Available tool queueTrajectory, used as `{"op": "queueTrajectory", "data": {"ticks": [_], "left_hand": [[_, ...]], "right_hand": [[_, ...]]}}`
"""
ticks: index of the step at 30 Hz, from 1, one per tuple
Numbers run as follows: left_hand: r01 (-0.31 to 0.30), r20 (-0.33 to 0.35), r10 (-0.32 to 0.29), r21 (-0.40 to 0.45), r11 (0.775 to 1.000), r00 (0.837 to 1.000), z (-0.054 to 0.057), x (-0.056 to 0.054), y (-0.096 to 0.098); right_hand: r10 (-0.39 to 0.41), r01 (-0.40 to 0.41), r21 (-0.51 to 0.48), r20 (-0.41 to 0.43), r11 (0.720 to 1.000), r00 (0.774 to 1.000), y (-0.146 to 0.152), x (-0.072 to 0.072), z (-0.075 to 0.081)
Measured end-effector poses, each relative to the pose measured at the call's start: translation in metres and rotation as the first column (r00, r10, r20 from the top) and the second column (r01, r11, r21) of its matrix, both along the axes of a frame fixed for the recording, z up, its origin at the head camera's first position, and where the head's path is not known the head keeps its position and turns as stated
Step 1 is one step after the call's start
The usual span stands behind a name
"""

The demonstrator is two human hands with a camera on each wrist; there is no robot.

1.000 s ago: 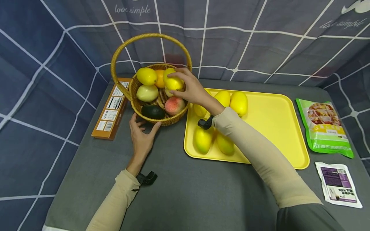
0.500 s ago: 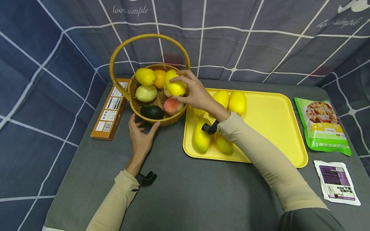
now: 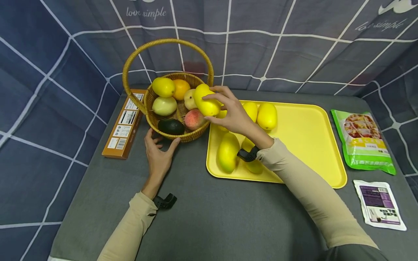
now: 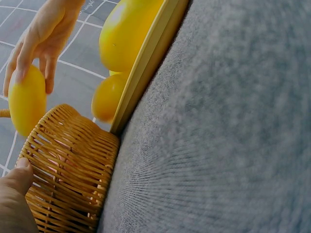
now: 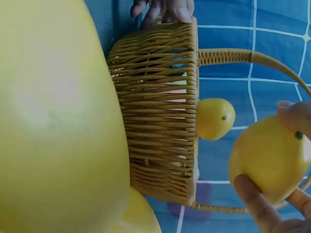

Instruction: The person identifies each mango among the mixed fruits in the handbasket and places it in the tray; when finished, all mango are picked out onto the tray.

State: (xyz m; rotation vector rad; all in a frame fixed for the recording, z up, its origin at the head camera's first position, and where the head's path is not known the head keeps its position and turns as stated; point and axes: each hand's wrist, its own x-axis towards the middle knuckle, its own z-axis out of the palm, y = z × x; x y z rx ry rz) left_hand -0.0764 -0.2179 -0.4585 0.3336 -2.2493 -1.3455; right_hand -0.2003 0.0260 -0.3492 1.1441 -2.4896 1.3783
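Note:
My right hand (image 3: 233, 112) pinches a yellow mango (image 3: 205, 99) between thumb and fingers, raised over the right rim of the wicker basket (image 3: 192, 136). In the right wrist view the mango (image 5: 269, 160) hangs apart from the basket. My left hand (image 3: 160, 154) grips the basket's front left, its thumb (image 4: 19, 175) on the rim. Inside the basket lie a yellow fruit (image 3: 163, 87), an orange (image 3: 181, 89), a pale green fruit (image 3: 164, 106), a pale round fruit (image 3: 189, 99), a peach (image 3: 194, 119) and a dark green avocado (image 3: 171, 126).
Right of the basket is a yellow tray (image 3: 303, 145) bearing several mangoes (image 3: 228, 152) on its left part. A brown box (image 3: 124, 125) lies left of the basket. A green food bag (image 3: 363, 141) and a white-and-purple pouch (image 3: 380, 204) lie at the far right.
My right hand has carried the mango rightward and toward me, from over the basket's inside to its right rim. The left hand has stayed on the basket.

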Motion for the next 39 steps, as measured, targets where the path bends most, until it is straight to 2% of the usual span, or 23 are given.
{"op": "queueTrajectory", "data": {"ticks": [6,15,21,29,39], "left_hand": [[-0.013,0.022,0.013,0.002,1.000,1.000,-0.002,0.003,-0.003],[-0.020,0.028,0.020,-0.003,1.000,0.999,-0.002,0.005,-0.005],[-0.010,0.022,0.010,-0.007,1.000,1.000,-0.002,0.004,-0.002],[-0.012,0.010,0.012,-0.008,1.000,1.000,-0.001,0.002,0.000],[-0.007,0.006,0.007,-0.006,1.000,1.000,-0.001,0.001,0.001]], "right_hand": [[-0.019,0.019,-0.007,-0.006,1.000,1.000,0.012,0.010,0.001],[-0.058,0.058,-0.022,-0.013,0.998,0.998,0.036,0.015,-0.003],[-0.140,0.139,-0.050,-0.015,0.989,0.990,0.067,0.012,-0.003],[-0.290,0.289,-0.018,-0.011,0.957,0.957,0.114,0.005,-0.006],[-0.459,0.458,0.025,0.037,0.888,0.888,0.170,0.008,-0.022]]}}
